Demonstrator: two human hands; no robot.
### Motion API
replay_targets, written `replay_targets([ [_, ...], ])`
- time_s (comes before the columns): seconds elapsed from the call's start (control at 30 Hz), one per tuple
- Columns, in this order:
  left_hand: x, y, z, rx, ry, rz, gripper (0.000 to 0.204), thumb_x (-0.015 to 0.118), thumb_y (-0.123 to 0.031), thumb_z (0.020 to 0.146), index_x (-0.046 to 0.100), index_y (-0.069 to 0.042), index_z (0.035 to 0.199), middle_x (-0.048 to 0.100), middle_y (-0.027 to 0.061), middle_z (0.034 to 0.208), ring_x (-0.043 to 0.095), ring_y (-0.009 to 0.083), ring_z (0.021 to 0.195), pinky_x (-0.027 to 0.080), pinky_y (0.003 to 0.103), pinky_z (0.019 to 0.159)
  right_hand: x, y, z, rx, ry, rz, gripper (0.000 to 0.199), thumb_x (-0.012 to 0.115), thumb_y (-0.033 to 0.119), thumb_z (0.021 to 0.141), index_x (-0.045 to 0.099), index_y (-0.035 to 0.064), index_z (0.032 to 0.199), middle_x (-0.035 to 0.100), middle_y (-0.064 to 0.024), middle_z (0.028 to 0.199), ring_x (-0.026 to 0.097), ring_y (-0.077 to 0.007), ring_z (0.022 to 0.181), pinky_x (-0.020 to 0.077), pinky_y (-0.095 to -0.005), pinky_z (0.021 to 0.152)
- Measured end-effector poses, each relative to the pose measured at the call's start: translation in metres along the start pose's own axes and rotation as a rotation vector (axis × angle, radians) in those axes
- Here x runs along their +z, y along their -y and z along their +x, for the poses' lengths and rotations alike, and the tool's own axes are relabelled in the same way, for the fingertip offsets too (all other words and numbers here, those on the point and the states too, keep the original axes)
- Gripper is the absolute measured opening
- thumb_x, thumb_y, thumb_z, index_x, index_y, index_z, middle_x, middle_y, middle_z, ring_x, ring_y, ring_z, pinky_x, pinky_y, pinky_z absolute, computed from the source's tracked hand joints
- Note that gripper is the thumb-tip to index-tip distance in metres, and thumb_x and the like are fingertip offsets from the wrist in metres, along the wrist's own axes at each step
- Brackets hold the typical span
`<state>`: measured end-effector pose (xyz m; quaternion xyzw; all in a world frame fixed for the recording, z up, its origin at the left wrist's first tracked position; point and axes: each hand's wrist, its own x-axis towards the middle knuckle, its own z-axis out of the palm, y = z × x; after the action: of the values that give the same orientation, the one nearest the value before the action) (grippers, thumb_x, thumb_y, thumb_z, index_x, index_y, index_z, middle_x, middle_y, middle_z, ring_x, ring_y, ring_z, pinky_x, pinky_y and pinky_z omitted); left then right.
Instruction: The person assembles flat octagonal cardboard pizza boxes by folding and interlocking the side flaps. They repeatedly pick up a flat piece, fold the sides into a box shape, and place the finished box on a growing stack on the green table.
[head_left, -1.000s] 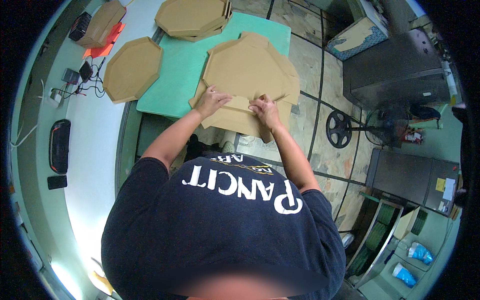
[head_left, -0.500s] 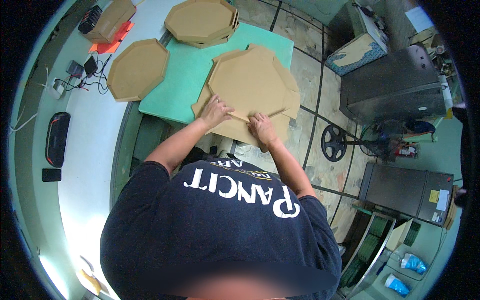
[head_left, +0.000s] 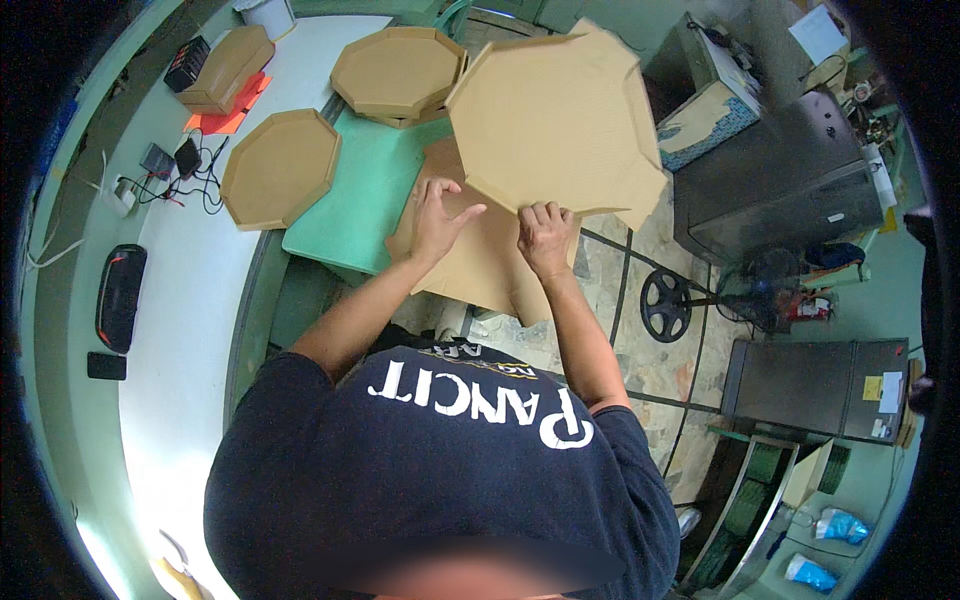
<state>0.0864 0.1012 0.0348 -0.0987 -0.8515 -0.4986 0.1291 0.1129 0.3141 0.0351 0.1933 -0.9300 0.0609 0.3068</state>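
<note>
Over the right side of the green table, a partly folded cardboard octagon is held up by the person's right hand, its fingers curled tightly on the near edge. Above the table's near part, the left hand is wide, thumb and fingers apart, just beside the octagon. Flat cardboard lies on the table; octagonal trays are stacked at its far end.

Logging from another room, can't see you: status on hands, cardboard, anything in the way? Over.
Left hand open, empty. Right hand gripping tray by near edge. Tray part-folded, held above flat sheet. Stack close on its left.
</note>
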Motion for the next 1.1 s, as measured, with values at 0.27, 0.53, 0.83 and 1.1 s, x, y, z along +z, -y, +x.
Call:
replay_targets([
  [0.27,0.015,0.009,0.031,-0.687,0.136,-0.975,0.032,0.064,-0.014,0.09,0.052,-0.002,0.117,0.06,0.0104,0.11,0.061,0.023,0.101,0.053,0.04,0.085,-0.057,0.056,0.015,0.058,-0.118,-0.04,0.048,0.073,0.029,0.078,0.059,0.0131,0.122,0.056,-0.0091,0.121,0.048,-0.0238,0.118,0.0329,-0.0467,0.1],
  [0.53,-0.018,0.029,0.042,-0.445,0.349,-0.66,0.032,0.063,-0.01,0.086,0.056,0.002,0.115,0.063,0.0115,0.107,0.063,0.022,0.096,0.053,0.036,0.079,-0.144,-0.038,-0.012,0.87,-0.307,0.972,0.049,0.067,0.029,0.088,0.055,-0.0048,0.121,0.055,-0.0115,0.125,0.051,-0.0221,0.112,0.037,-0.0349,0.099],
  [0.83,-0.006,0.042,0.047,-0.34,0.306,-0.397,0.033,0.062,-0.01,0.08,0.063,0.002,0.11,0.069,0.0117,0.097,0.067,0.021,0.087,0.052,0.034,0.076,-0.11,-0.007,-0.037,1.062,-0.475,1.193,0.02,0.058,0.018,0.094,0.06,-0.0002,0.103,0.059,-0.0004,0.086,0.053,-0.0116,0.075,0.0437,-0.0286,0.069],
  [1.1,-0.02,0.029,0.049,-0.424,0.382,-0.187,0.042,0.063,-0.02,0.083,0.058,0.001,0.119,0.064,0.0145,0.115,0.063,0.026,0.102,0.05,0.038,0.088,-0.084,0.012,-0.043,1.097,-0.555,1.211,0.015,0.058,0.014,0.093,0.058,0.0018,0.101,0.056,-0.0003,0.087,0.053,-0.013,0.077,0.0428,-0.0296,0.071],
])
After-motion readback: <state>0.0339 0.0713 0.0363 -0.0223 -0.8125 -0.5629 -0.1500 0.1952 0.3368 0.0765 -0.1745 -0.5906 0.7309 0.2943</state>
